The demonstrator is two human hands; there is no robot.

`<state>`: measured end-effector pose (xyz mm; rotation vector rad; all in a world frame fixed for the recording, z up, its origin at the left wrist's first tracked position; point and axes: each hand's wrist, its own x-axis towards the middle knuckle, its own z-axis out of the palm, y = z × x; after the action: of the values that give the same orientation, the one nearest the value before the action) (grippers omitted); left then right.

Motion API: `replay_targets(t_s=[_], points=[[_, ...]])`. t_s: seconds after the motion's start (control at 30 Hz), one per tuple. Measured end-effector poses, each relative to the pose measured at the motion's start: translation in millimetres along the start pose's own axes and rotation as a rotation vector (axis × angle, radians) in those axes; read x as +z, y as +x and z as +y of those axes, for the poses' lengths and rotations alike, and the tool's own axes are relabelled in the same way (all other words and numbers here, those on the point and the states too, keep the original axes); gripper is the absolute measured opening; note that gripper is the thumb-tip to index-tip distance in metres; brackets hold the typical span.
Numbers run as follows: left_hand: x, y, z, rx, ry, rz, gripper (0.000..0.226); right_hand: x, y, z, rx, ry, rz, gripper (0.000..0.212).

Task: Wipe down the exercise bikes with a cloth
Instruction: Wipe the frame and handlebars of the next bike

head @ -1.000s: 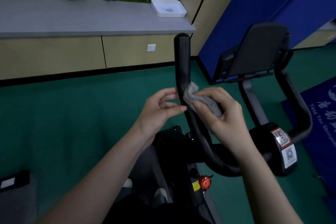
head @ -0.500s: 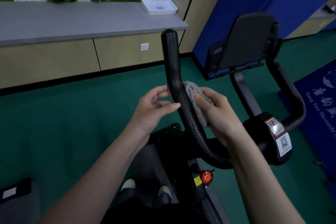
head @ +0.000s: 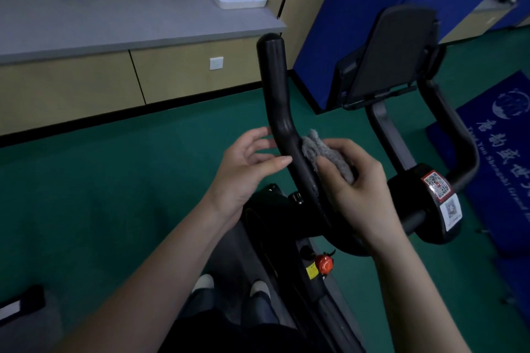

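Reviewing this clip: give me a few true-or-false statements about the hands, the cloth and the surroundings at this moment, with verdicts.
1. The right hand presses a grey cloth against the black handlebar. True.
2. The left hand grips a spray bottle. False: it is open beside the handlebar and holds nothing.
3. A white tray sits on the grey counter. True.
4. The knob below the handlebar is green. False: the knob is red.
5. The cloth is at the handlebar's top tip. False: it is at the bend, well below the tip.
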<state>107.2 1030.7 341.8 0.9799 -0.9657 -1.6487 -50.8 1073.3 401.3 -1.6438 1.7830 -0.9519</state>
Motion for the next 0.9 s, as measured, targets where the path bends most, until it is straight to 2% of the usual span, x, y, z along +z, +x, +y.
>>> replay_targets(t_s=[0.1,0.23,0.47,0.77,0.9], points=[[-3,-2,-1,-0.024,0.029,-0.020,0.050,3,-6,-2,-0.018,-0.038,0.012,0.013],[-4,-7,-4,-0.040,0.029,-0.020,0.038,-8,-14,2,-0.035,-0.062,-0.010,0.012],[8,-20,-13,-0.056,-0.008,0.046,0.026,5,14,-9,-0.310,-0.070,-0.027,0.017],[36,-38,-25,-0.092,-0.100,0.215,0.034,-13,54,-24,-0.616,-0.084,-0.298,0.017],[46,-41,-26,-0.094,-0.122,0.280,0.037,-7,82,-49,-0.934,-0.325,-0.492,0.016]])
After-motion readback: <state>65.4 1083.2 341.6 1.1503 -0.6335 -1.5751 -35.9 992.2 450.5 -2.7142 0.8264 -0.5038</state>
